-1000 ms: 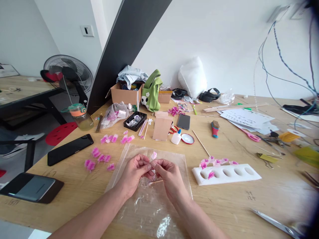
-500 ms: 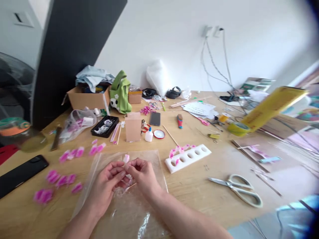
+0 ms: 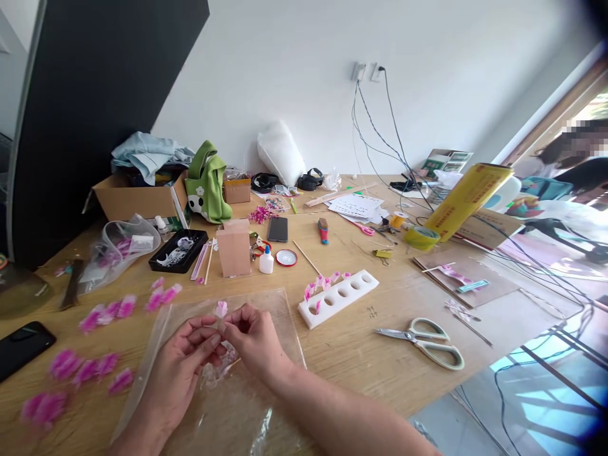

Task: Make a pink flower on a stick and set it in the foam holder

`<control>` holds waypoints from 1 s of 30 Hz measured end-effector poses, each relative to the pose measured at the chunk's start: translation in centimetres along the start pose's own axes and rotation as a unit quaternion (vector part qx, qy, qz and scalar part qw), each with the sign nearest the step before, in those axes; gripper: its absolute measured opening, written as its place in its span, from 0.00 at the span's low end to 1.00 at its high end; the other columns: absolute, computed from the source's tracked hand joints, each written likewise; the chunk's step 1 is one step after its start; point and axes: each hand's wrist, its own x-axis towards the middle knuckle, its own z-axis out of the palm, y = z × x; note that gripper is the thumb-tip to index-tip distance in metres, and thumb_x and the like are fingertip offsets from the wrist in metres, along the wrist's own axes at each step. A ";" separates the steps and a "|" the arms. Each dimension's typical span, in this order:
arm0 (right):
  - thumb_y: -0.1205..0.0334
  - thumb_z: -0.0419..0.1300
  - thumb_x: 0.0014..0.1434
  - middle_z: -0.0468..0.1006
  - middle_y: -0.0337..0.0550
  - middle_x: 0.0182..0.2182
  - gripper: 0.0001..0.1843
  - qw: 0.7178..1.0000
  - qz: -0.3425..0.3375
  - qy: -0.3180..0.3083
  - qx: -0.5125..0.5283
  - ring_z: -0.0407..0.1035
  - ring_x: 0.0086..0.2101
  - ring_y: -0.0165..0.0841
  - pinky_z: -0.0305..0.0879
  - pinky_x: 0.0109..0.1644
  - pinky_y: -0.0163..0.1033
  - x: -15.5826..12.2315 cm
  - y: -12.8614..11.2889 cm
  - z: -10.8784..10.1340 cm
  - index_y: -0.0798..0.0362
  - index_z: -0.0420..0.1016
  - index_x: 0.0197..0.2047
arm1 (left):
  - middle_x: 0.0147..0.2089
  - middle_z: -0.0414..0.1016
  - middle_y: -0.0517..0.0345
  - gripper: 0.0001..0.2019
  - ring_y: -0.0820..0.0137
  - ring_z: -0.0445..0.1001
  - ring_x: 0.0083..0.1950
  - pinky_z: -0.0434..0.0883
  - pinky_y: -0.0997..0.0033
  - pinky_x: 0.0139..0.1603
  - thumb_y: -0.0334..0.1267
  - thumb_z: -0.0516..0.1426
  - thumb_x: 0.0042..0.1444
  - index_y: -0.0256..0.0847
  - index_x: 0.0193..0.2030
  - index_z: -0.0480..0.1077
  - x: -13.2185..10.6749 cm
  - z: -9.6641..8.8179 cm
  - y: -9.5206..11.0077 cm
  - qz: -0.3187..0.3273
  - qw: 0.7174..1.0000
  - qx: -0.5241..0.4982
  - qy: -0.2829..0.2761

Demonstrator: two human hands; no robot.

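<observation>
Above a clear plastic sheet, my two hands meet at the fingertips. Between them a small pale pink flower pokes up, its lower end pinched by my left hand. My right hand pinches at the same spot, thumb and forefinger together. Under the fingers, more pink-and-white bits and a thin stick are partly hidden. Several bright pink petal clusters lie on the table to the left. A white block with round holes, holding a pink flower sprig, lies to the right.
Scissors rest at right, blades toward me. Behind my hands stand a brown carton, a glue bottle and a black tray. A phone lies at the left edge. A yellow roll box leans at the far right.
The view has turned to the right, so the table things sit further left. My hands keep their pinch on the small flower.
</observation>
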 end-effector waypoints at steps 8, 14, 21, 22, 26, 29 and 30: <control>0.55 0.61 0.56 0.69 0.38 0.29 0.10 0.994 -0.099 0.037 -0.030 0.63 0.30 0.29 0.60 0.34 0.34 -0.4 -0.4 -0.5 0.53 0.72 0.29 | 0.33 0.79 0.53 0.29 0.67 0.75 0.29 0.70 0.73 0.25 0.41 0.73 0.36 0.37 0.46 0.72 -0.3 0.1 0.2 0.012 0.999 0.022 -0.035; 0.49 0.61 0.57 0.66 0.35 0.26 0.15 0.979 -0.187 0.073 0.034 0.58 0.28 0.28 0.58 0.34 0.34 -0.9 -5.1 -2.7 0.52 0.69 0.31 | 0.35 0.77 0.55 0.31 0.70 0.73 0.28 0.69 0.72 0.22 0.45 0.72 0.38 0.37 0.48 0.68 -0.4 0.3 0.2 0.040 0.997 0.054 -0.036; 0.48 0.65 0.54 0.67 0.36 0.26 0.16 0.921 -0.263 0.288 0.002 0.58 0.28 0.27 0.57 0.35 0.34 -0.9 -8.8 -14.0 0.52 0.71 0.33 | 0.34 0.76 0.55 0.29 0.71 0.71 0.28 0.68 0.73 0.21 0.46 0.70 0.40 0.36 0.47 0.68 -0.4 -0.1 0.3 0.077 0.994 0.064 -0.038; 0.47 0.66 0.52 0.67 0.36 0.27 0.17 0.910 -0.258 0.325 -0.011 0.59 0.29 0.28 0.57 0.36 0.34 -0.8 -8.5 -15.9 0.52 0.71 0.33 | 0.34 0.76 0.55 0.29 0.71 0.71 0.28 0.68 0.73 0.21 0.46 0.70 0.40 0.36 0.47 0.68 -0.4 -0.2 0.2 0.078 0.994 0.063 -0.038; 0.43 0.68 0.44 0.66 0.34 0.24 0.22 0.890 -0.228 0.392 -0.043 0.57 0.26 0.27 0.56 0.32 0.35 0.1 -6.3 -21.7 0.53 0.71 0.29 | 0.33 0.76 0.55 0.32 0.70 0.70 0.27 0.68 0.73 0.21 0.49 0.71 0.37 0.36 0.47 0.69 -0.2 -0.3 -0.1 0.066 0.995 0.064 -0.031; 0.39 0.68 0.39 0.64 0.33 0.20 0.25 0.885 -0.202 0.414 -0.068 0.55 0.23 0.27 0.53 0.27 0.35 1.0 -4.5 -23.9 0.53 0.71 0.27 | 0.33 0.76 0.55 0.34 0.70 0.70 0.27 0.68 0.73 0.21 0.50 0.71 0.34 0.36 0.47 0.68 -0.1 -0.3 -0.2 0.063 0.995 0.069 -0.025; 0.38 0.67 0.38 0.64 0.33 0.19 0.26 0.883 -0.195 0.419 -0.077 0.55 0.22 0.27 0.53 0.26 0.35 1.3 -3.9 -24.4 0.53 0.71 0.26 | 0.33 0.76 0.55 0.34 0.69 0.70 0.28 0.68 0.73 0.21 0.50 0.71 0.34 0.36 0.47 0.68 0.0 -0.3 -0.2 0.064 0.995 0.071 -0.022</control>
